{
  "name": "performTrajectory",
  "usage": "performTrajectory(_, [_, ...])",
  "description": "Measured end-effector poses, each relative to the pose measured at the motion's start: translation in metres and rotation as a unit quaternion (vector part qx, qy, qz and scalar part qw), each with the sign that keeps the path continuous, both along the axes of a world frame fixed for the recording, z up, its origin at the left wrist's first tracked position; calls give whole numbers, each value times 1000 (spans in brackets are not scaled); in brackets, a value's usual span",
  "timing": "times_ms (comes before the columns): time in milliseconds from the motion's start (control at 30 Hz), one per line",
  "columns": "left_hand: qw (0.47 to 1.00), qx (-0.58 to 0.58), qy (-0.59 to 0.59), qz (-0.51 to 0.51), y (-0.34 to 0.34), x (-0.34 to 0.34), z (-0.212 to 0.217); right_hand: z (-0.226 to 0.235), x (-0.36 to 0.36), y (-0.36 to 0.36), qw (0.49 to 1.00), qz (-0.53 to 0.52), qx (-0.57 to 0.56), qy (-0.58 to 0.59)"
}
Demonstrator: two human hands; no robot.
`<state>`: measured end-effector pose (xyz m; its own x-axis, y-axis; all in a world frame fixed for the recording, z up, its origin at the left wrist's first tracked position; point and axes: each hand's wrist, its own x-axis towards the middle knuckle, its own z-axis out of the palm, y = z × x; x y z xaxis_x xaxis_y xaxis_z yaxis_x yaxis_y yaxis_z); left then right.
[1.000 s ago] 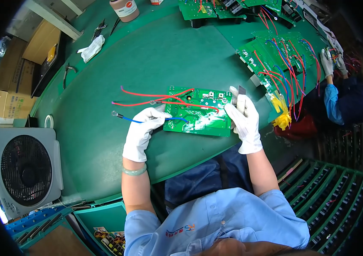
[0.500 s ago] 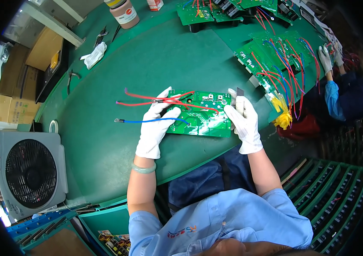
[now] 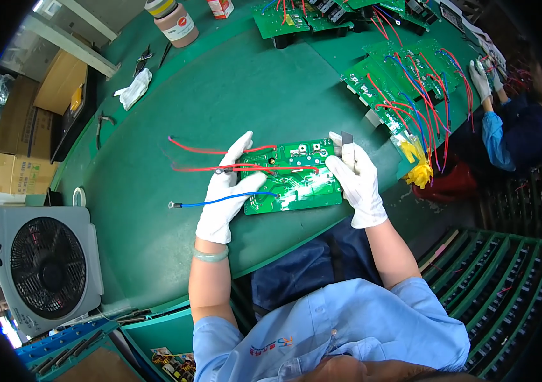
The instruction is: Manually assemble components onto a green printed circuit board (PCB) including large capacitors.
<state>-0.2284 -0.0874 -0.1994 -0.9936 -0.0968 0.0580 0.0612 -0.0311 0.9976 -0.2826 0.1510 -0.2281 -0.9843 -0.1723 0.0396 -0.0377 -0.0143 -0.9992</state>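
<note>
Holding one green circuit board [image 3: 312, 194] in two gloved hands, wired face up, near the middle of the green table [image 3: 137, 191]; lifted or resting, can't tell. Left hand [image 3: 225, 197] on its left edge: thumb lying on the near part, fingers toward the far corner, apart from thumb. Right hand [image 3: 361, 191] pinching the right edge, thumb on top, fingertips under or behind, hidden. Dark flat piece [image 3: 347, 137] by the right fingers, can't tell if part of the board.

Progress, judging by looks: red wires [image 3: 197, 151] and blue wire [image 3: 196, 204] already joined to the board; free ends trail left over the table, ring terminal [image 3: 173, 205] on the blue one fastened to nothing. What's left on this board, can't tell. Similar wired boards [image 3: 388, 79] lie far right, more boards [image 3: 283, 22] at the far edge, this one well apart from both
</note>
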Motion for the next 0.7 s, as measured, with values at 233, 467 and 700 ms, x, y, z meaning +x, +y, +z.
performTrajectory(233, [999, -3, 4, 50, -10, -14, -4, 2, 1, 0, 1000, 1, -13, -15])
performTrajectory(467, [990, 80, -32, 109, -14, -31, -14, 1, 1, 1, 999, 16, -19, -40])
performTrajectory(700, [989, 88, -19, 116, -12, -27, -20, -6, 1, 2, 999, 17, -27, -39])
